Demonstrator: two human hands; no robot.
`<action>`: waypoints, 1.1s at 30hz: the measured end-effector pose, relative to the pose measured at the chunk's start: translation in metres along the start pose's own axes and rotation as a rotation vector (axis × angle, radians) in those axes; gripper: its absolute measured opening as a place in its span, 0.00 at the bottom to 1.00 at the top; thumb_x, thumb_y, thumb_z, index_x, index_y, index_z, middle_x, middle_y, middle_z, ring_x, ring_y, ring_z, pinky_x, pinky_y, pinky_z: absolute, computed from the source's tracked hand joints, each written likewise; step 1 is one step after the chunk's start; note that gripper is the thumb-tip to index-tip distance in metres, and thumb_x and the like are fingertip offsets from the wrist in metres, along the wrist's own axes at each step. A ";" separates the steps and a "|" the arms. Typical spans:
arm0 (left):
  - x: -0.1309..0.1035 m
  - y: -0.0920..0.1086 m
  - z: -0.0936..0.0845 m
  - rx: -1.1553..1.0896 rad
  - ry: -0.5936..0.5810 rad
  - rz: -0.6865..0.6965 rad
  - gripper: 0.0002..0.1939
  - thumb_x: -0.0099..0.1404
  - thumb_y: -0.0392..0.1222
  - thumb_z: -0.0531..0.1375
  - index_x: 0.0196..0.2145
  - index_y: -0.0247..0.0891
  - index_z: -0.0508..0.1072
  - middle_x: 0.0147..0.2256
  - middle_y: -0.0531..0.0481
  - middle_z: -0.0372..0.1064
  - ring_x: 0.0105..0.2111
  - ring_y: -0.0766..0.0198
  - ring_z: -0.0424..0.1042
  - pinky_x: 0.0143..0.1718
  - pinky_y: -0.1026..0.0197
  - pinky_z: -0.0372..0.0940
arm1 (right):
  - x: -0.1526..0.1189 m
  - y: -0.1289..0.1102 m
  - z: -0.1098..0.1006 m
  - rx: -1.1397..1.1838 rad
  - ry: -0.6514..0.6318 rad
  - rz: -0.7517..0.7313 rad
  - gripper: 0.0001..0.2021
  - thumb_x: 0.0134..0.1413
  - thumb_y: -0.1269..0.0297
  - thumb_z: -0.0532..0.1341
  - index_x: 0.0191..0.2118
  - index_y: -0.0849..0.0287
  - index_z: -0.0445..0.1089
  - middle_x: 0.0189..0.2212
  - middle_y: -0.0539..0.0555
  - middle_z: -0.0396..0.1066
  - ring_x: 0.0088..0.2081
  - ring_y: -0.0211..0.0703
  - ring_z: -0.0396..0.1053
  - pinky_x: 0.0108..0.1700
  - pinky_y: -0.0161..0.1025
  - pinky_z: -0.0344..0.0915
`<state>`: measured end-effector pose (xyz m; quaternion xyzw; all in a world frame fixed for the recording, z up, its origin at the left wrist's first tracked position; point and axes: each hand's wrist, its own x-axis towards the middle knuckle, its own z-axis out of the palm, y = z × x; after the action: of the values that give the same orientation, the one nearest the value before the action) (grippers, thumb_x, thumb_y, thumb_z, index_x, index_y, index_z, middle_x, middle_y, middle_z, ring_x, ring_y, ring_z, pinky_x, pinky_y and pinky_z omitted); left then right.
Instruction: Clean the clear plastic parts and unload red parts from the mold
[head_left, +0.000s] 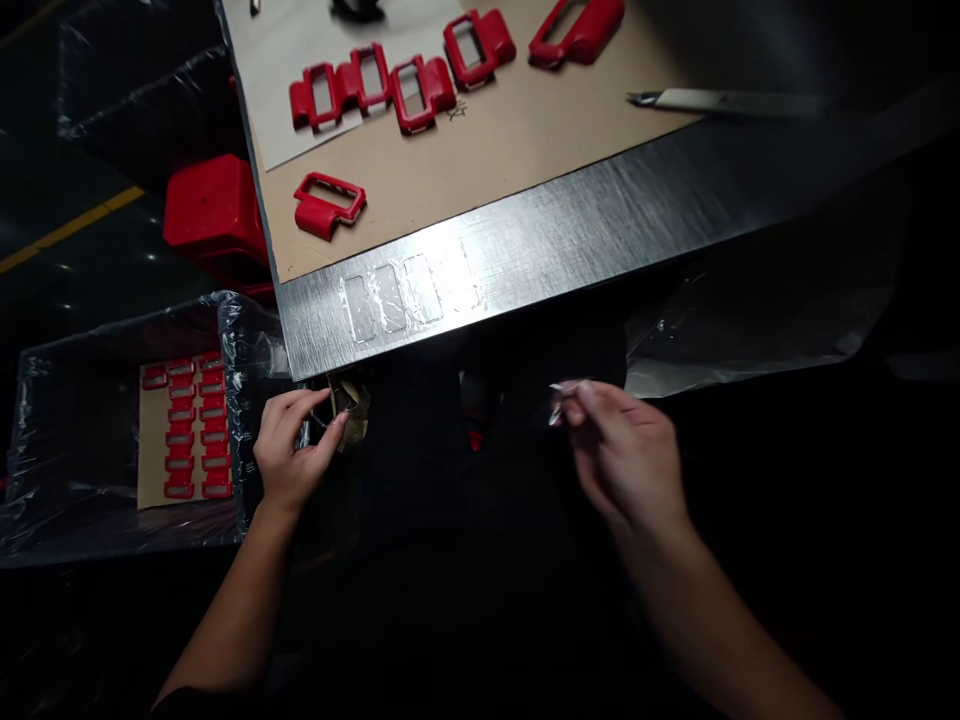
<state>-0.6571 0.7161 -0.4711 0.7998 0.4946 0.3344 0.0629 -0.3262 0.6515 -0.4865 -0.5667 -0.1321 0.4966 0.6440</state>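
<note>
My left hand [292, 448] is in front of the table's left corner, thumb and forefinger curved around a thin, clear piece [318, 418] that shows mostly as a pale edge. To the right, my right hand [630, 450] is pinched on a scrap of crumpled clear film [556, 402], slightly blurred. Several clear rectangular panes [388, 298] lie in a row on the metal table edge [570, 220]. Beyond them, several red plastic frames [420, 95] rest on brown cardboard, with one red frame [330, 203] nearer the corner.
A craft knife [720, 101] lies at the right of the cardboard [540, 150]. Left of the table, a plastic-lined bin [75, 350] holds rows of red frames on a cardboard sheet [151, 440]. A red container [210, 205] stands behind it. Clear plastic sheeting [757, 330] hangs at right.
</note>
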 end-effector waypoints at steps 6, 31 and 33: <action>-0.007 -0.030 0.011 0.132 -0.149 -0.035 0.16 0.66 0.43 0.67 0.50 0.35 0.78 0.41 0.44 0.69 0.43 0.56 0.69 0.47 0.54 0.67 | 0.055 -0.017 -0.057 -0.083 0.375 -0.363 0.04 0.53 0.71 0.69 0.29 0.61 0.80 0.26 0.53 0.73 0.25 0.35 0.66 0.29 0.36 0.67; 0.068 0.047 0.026 0.014 -0.133 0.205 0.24 0.64 0.41 0.68 0.57 0.41 0.74 0.53 0.37 0.71 0.51 0.45 0.72 0.53 0.45 0.67 | 0.096 -0.001 -0.036 -0.331 0.052 -0.266 0.18 0.57 0.49 0.68 0.34 0.62 0.78 0.31 0.56 0.79 0.30 0.40 0.76 0.29 0.33 0.71; 0.092 0.060 0.045 0.115 -0.272 0.240 0.32 0.66 0.52 0.66 0.64 0.40 0.67 0.65 0.34 0.59 0.63 0.37 0.60 0.62 0.38 0.60 | 0.078 -0.004 0.000 -0.313 -0.123 -0.197 0.20 0.58 0.47 0.67 0.33 0.62 0.79 0.30 0.57 0.79 0.29 0.40 0.76 0.28 0.33 0.71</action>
<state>-0.5592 0.7730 -0.4365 0.8931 0.4009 0.1995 0.0431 -0.2878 0.7134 -0.5135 -0.6128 -0.3019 0.4383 0.5842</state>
